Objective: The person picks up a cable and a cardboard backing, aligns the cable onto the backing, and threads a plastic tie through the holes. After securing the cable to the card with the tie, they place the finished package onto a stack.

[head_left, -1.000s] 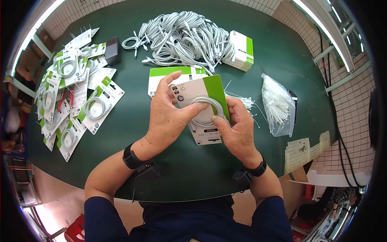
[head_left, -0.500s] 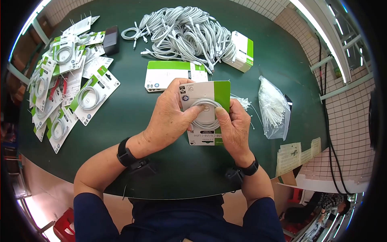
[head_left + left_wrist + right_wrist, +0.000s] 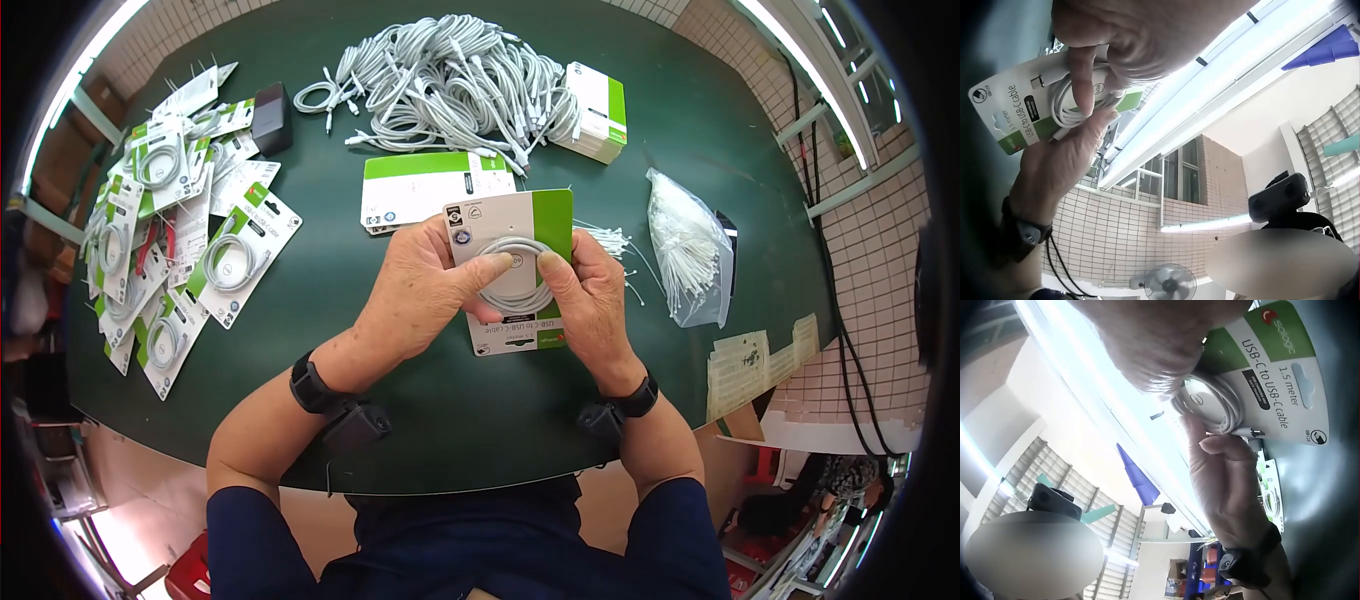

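Both hands hold a white and green cardboard backing card [image 3: 552, 222] printed for a USB-C cable, upside down in the head view. A coiled white USB-C cable [image 3: 512, 303] lies against its front. My left hand [image 3: 415, 290] grips the card's left side, its thumb on the coil. From the right, my right hand [image 3: 592, 305] pinches the card's edge with the thumb on the cable. In the right wrist view the card [image 3: 1294, 394] shows its hang hole, and a connector [image 3: 1249, 432] sticks out of the coil. Fingers behind the card are mostly hidden.
A heap of coiled white cables [image 3: 455, 90] lies at the back, beside a card stack [image 3: 598, 110]. More flat cards [image 3: 420, 185] lie behind the hands. Carded cables [image 3: 160, 240] pile up at left, near a dark box [image 3: 271, 118]. At right is a bag of cable ties [image 3: 685, 255].
The card has straightened from a tilt to nearly upright. My left fingers, spread above its corner earlier, have closed in around the card's left side, and both thumbs now press the coil.
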{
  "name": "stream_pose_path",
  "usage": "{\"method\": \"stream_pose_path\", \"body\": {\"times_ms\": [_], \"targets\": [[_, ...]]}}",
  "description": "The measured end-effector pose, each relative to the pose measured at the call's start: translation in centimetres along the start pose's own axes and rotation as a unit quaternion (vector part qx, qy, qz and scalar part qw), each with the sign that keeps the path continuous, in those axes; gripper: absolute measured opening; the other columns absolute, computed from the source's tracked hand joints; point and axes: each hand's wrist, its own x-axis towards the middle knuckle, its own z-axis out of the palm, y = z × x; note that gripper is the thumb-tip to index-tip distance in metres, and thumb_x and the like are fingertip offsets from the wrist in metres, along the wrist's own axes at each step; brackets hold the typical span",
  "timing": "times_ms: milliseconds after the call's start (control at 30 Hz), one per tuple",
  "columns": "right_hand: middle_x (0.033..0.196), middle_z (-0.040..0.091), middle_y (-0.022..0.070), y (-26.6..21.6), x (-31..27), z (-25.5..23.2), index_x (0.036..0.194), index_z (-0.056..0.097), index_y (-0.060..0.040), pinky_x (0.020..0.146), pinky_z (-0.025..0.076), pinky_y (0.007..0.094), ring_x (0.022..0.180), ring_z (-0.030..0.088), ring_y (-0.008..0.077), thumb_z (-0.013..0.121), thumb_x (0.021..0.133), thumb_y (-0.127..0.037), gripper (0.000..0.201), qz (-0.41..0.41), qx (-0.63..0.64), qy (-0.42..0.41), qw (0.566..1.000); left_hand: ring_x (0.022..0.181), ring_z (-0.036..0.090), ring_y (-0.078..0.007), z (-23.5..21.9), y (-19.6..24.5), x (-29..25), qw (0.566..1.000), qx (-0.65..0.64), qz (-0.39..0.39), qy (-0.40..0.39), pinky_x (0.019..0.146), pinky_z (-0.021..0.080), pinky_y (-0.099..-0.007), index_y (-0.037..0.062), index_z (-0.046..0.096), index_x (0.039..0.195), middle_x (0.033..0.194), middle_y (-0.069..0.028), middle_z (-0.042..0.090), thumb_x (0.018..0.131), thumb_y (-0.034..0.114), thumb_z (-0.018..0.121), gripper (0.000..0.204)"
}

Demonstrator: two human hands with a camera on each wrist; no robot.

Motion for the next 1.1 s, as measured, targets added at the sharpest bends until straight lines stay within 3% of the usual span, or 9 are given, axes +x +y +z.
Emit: {"method": "stream_pose_path", "body": {"times_ms": [267, 367, 533, 633, 767, 900, 1067, 1100], "targets": [[0.106, 0.072, 0.0029, -0.6, 0.2, -0.1, 0.118, 0.067, 0.0016, 0.084, 0.052, 0.0247, 0.095, 0.063, 0.0062, 0.064, 0.108, -0.022, 0.026, 0.004, -0.028, -0.008, 1.000, 0.091, 0.074, -0.0180, 0.1, -0.5, -0.1, 1.000, -0.016, 0.006, 0.004, 0.060, 0.065, -0.0264, -0.0081, 0.064, 0.125, 0.114, -0.0149, 0.074, 0.100, 0.004, 0.069, 0.029], [0.101, 0.072, 0.0022, -1.3, 0.5, -0.8, 0.120, 0.067, 0.0020, 0.079, 0.053, 0.0252, 0.088, 0.064, 0.0077, 0.065, 0.107, -0.022, 0.027, -0.027, 0.004, 0.000, 1.000, 0.091, 0.075, -0.0187, -0.2, 0.4, -0.1, 0.998, 0.036, 0.057, 0.009, 0.062, 0.066, -0.0274, -0.0089, 0.063, 0.125, 0.115, -0.0160, 0.074, 0.100, 0.006, 0.070, 0.030], [0.090, 0.071, 0.0024, -1.7, 2.1, -4.3, 0.112, 0.072, 0.0014, 0.070, 0.053, 0.0259, 0.078, 0.064, 0.0096, 0.072, 0.101, -0.017, 0.021, 0.025, -0.045, 0.073, 0.996, 0.091, 0.076, -0.0207, -2.0, 2.7, 0.1, 0.988, 0.054, 0.139, 0.045, 0.065, 0.067, -0.0287, -0.0091, 0.063, 0.126, 0.115, -0.0170, 0.075, 0.100, 0.006, 0.070, 0.031], [0.080, 0.069, 0.0065, -0.8, 2.6, -6.1, 0.095, 0.076, 0.0004, 0.064, 0.053, 0.0296, 0.068, 0.065, 0.0159, 0.081, 0.088, -0.011, 0.014, -0.013, -0.337, -0.033, 0.941, 0.090, 0.077, -0.0214, -2.9, 3.6, 0.4, 0.980, 0.049, 0.178, 0.079, 0.066, 0.067, -0.0294, -0.0091, 0.062, 0.127, 0.116, -0.0172, 0.075, 0.100, 0.006, 0.071, 0.033], [0.077, 0.069, 0.0120, -1.0, 2.4, -7.5, 0.081, 0.077, -0.0002, 0.064, 0.054, 0.0329, 0.068, 0.068, 0.0211, 0.083, 0.077, -0.007, 0.010, 0.061, -0.428, -0.122, 0.893, 0.087, 0.077, -0.0222, -2.9, 3.6, 0.4, 0.970, 0.026, 0.217, 0.106, 0.068, 0.068, -0.0307, -0.0087, 0.062, 0.128, 0.115, -0.0175, 0.075, 0.099, 0.006, 0.071, 0.033], [0.080, 0.071, 0.0161, -1.1, 2.6, -9.3, 0.081, 0.078, -0.0003, 0.064, 0.055, 0.0371, 0.068, 0.070, 0.0260, 0.084, 0.075, -0.007, 0.011, 0.130, -0.478, -0.107, 0.862, 0.087, 0.077, -0.0219, -3.0, 3.2, 0.3, 0.970, 0.050, 0.217, 0.098, 0.071, 0.068, -0.0316, -0.0085, 0.061, 0.130, 0.115, -0.0178, 0.075, 0.099, 0.006, 0.071, 0.035], [0.083, 0.072, 0.0182, -0.8, 2.6, -8.9, 0.081, 0.078, -0.0006, 0.070, 0.056, 0.0416, 0.076, 0.072, 0.0315, 0.082, 0.078, -0.009, 0.011, 0.162, -0.504, -0.132, 0.838, 0.087, 0.077, -0.0214, -3.1, 3.0, 0.5, 0.965, 0.068, 0.222, 0.120, 0.074, 0.067, -0.0324, -0.0083, 0.061, 0.131, 0.115, -0.0177, 0.075, 0.099, 0.006, 0.072, 0.037], [0.084, 0.071, 0.0185, -0.3, 2.4, -8.8, 0.082, 0.076, -0.0004, 0.072, 0.056, 0.0432, 0.079, 0.071, 0.0337, 0.081, 0.080, -0.011, 0.011, 0.123, -0.527, -0.131, 0.831, 0.087, 0.077, -0.0213, -3.1, 3.0, 0.5, 0.965, 0.062, 0.223, 0.123, 0.075, 0.067, -0.0325, -0.0083, 0.061, 0.131, 0.115, -0.0177, 0.075, 0.099, 0.006, 0.072, 0.037]]}}
